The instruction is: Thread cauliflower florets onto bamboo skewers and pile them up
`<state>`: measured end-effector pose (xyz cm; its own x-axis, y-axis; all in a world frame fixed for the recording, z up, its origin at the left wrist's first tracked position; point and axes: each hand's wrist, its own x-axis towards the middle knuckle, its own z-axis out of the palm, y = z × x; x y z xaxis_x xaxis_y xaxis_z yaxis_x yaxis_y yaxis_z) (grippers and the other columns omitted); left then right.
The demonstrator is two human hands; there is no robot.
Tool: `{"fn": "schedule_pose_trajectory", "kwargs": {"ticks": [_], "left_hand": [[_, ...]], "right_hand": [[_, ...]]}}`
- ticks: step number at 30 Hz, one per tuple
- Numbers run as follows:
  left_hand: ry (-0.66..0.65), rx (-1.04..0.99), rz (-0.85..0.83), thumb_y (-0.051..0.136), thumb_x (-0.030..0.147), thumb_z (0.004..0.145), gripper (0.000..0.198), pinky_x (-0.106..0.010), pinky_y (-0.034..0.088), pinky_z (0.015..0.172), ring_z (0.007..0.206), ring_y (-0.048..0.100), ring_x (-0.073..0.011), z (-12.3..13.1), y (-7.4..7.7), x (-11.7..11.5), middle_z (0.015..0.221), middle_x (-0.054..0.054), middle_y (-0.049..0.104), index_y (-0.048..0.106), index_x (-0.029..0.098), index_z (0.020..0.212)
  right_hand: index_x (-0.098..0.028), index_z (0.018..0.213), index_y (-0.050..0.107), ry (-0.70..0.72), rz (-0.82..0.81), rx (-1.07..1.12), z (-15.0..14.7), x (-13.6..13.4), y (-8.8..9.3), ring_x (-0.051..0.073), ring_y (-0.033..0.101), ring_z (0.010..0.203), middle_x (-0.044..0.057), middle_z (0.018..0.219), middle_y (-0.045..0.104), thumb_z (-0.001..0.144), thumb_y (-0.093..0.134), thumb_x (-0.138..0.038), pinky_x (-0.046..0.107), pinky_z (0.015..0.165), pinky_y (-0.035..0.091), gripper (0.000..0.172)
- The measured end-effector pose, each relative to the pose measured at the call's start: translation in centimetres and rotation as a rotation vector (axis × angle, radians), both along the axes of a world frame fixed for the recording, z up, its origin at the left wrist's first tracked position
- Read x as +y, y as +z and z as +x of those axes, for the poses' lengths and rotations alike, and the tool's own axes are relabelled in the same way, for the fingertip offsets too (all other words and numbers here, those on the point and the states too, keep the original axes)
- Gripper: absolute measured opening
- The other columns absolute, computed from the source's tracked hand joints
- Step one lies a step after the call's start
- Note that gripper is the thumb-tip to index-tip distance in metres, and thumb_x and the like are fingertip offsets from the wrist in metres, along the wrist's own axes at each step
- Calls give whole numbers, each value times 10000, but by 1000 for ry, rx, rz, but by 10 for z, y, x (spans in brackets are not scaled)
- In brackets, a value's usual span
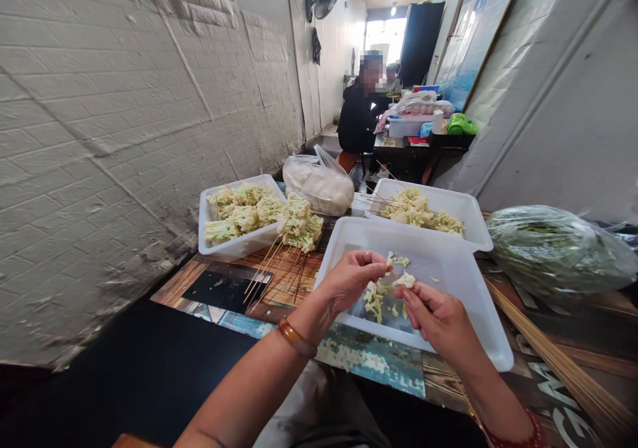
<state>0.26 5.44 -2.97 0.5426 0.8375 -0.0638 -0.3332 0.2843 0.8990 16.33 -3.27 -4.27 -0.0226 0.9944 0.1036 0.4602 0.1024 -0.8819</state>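
My left hand is closed in a pinch over the front white tray; what its fingertips hold is too small to make out. Beside it, my right hand grips a small cauliflower floret between thumb and fingers. A thin stick-like line shows below the right wrist, partly hidden by the arm. Loose cauliflower pieces lie in the tray beneath both hands. To the left, skewered cauliflower rests on the table against another tray, its bamboo sticks pointing toward me.
White trays at the back left and back right hold more skewered cauliflower. Between them sits a tied plastic bag. On the right are a bag of greens and a bundle of bamboo skewers. A person sits farther back.
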Motion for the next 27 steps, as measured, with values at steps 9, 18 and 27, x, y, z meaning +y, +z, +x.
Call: {"fn": "schedule_pose_trajectory", "kwargs": {"ticks": [9,18,27], "left_hand": [[-46,30,27,825,339,550,295,-240,271,580,577,398,-67,0,1,2,633,2,541,631,118,580],[-163,43,93,809,348,592,269,-260,367,681,684,508,-118,3,-3,-2,701,-32,598,650,131,601],[-148,83,62,728,506,675,398,-258,373,674,732,529,-132,2,-2,-3,790,-53,631,710,134,814]], "right_hand": [[-163,858,666,-25,-30,24,1,2,-3,100,423,418,-31,502,515,920,439,-447,224,398,325,370],[-170,706,611,-34,-41,92,0,4,-1,82,401,431,-32,516,488,903,469,-467,209,406,326,383],[-145,917,658,-15,-93,288,-2,6,-1,75,412,401,-47,530,488,902,474,-504,209,405,313,404]]}}
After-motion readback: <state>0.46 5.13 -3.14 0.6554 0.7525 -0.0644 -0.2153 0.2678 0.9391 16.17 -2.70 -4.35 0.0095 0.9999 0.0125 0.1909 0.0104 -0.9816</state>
